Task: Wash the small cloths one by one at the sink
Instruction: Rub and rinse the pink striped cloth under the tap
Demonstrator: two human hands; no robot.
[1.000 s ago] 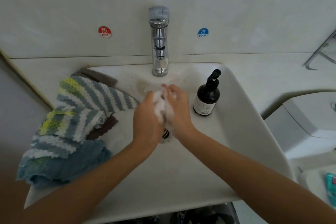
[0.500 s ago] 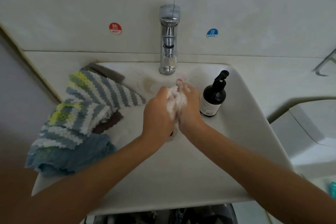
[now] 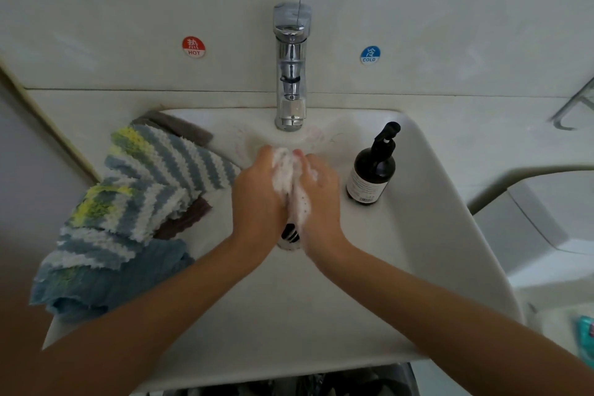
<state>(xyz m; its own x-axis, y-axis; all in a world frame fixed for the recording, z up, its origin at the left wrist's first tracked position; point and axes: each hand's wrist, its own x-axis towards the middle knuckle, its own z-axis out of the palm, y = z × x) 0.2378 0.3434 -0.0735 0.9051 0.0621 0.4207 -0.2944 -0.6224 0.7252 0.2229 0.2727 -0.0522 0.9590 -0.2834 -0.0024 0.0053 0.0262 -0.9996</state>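
Scrubbing continues: compared with the view a second ago, I see both hands drawn closer together and nearer the tap (image 3: 291, 67), the cloth more tightly bunched, so this piece is mid-wash, not yet rinsed. At left, the striped cloths (image 3: 135, 190) wait draped over the sink (image 3: 434, 202) rim, judged unwashed. My left hand (image 3: 257, 196) curls around the white cloth (image 3: 289, 183); my right hand (image 3: 321, 199) presses and grips it from the other side. The lathered cloth sits between both palms, above the drain (image 3: 290, 233). A dark pump bottle (image 3: 373, 170) stands at right.
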